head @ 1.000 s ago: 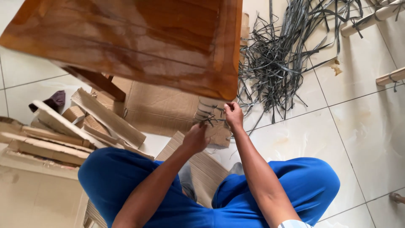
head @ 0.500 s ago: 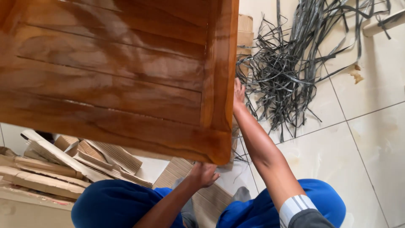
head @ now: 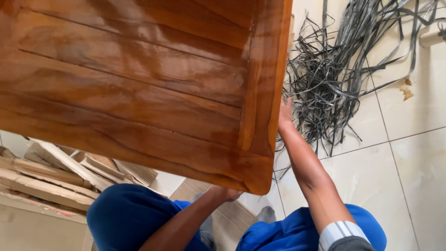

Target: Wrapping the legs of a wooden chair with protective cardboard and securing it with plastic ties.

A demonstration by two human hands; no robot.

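Note:
A varnished wooden tabletop (head: pixel 139 79) with plank grooves fills the upper left of the head view. My right hand (head: pixel 284 113) reaches up along its right edge, fingers extended, beside a tangle of grey plastic straps (head: pixel 334 65) on the floor. Whether it touches the table or holds a strap is hidden. My left hand (head: pixel 223 191) is tucked under the table's near corner, mostly hidden, above a sheet of corrugated cardboard (head: pixel 230 216). My knees in blue trousers (head: pixel 125 218) frame the bottom.
Torn cardboard pieces (head: pixel 51 176) are piled at the lower left under the table. The floor is pale glossy tile (head: pixel 409 176). A wooden stick (head: pixel 432 33) wrapped in a strap lies at the top right, and a small brown scrap (head: pixel 406 91) lies nearby.
A second ago both hands worked together on straps at a table leg. Now my right hand has reached up past the table's right edge, my left is under the corner, and the view has moved closer.

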